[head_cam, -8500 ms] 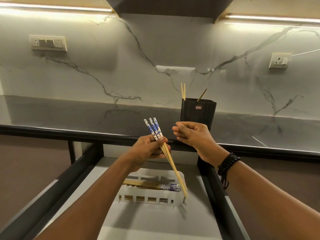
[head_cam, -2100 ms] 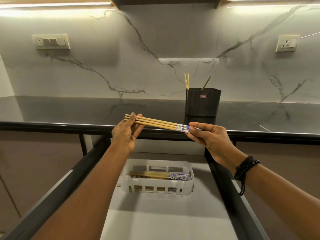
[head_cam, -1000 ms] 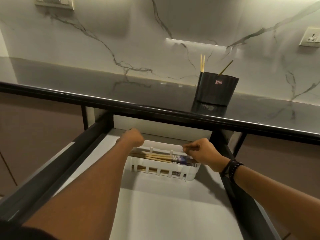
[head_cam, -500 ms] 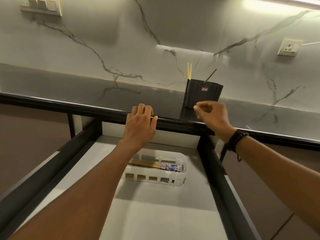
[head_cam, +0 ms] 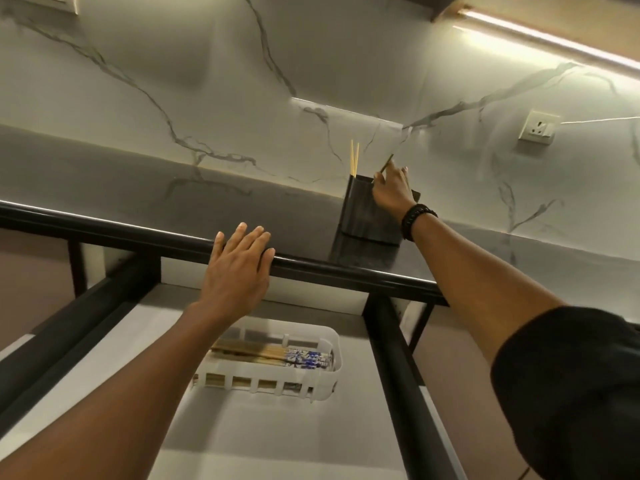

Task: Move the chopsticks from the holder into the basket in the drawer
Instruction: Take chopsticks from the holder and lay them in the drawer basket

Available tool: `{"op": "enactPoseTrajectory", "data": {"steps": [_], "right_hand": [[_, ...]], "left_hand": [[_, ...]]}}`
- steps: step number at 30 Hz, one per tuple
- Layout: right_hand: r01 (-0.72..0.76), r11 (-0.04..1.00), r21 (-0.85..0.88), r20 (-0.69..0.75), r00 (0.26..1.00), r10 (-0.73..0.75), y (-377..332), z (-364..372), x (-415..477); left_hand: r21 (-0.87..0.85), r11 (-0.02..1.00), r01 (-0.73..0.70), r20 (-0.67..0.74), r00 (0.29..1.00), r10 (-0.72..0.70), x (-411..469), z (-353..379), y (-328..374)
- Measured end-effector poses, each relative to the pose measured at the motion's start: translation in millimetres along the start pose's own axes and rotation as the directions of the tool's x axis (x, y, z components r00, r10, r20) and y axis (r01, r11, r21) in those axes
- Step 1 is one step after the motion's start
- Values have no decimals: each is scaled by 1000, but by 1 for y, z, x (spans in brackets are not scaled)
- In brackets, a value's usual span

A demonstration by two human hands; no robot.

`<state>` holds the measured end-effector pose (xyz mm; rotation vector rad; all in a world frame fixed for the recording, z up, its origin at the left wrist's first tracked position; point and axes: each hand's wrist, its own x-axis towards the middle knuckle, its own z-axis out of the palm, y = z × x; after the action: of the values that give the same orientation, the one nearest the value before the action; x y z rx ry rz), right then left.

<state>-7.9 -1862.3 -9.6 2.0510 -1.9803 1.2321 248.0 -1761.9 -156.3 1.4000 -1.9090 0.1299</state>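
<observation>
A black ribbed holder (head_cam: 363,216) stands on the dark counter near the marble wall. Two chopstick tips (head_cam: 354,161) stick up at its left. My right hand (head_cam: 392,190) reaches over the holder's right rim and pinches a single leaning chopstick (head_cam: 387,165). My left hand (head_cam: 239,271) rests flat with straight fingers on the counter's black front edge. Below, in the open drawer, a white slotted basket (head_cam: 322,386) holds several chopsticks (head_cam: 277,355) lying flat, their blue-patterned ends to the right.
The drawer's black side rails (head_cam: 398,368) run along both sides of its pale floor (head_cam: 263,434). A wall socket (head_cam: 538,128) sits on the backsplash to the right. A light strip (head_cam: 547,39) glows at the top right.
My right hand has moved up from the counter edge to the holder and taken hold of the leaning chopstick. My left hand stays on the counter edge. The view has tilted.
</observation>
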Motion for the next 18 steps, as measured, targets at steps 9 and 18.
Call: {"op": "enactPoseTrajectory", "data": {"steps": [9, 18], "right_hand": [[-89, 995, -46, 216, 972, 97, -33, 27, 69], [-217, 975, 34, 157, 965, 210, -32, 42, 105]], "left_hand": [[75, 996, 42, -99, 995, -34, 13, 21, 1], [35, 998, 47, -139, 989, -42, 17, 29, -3]]}}
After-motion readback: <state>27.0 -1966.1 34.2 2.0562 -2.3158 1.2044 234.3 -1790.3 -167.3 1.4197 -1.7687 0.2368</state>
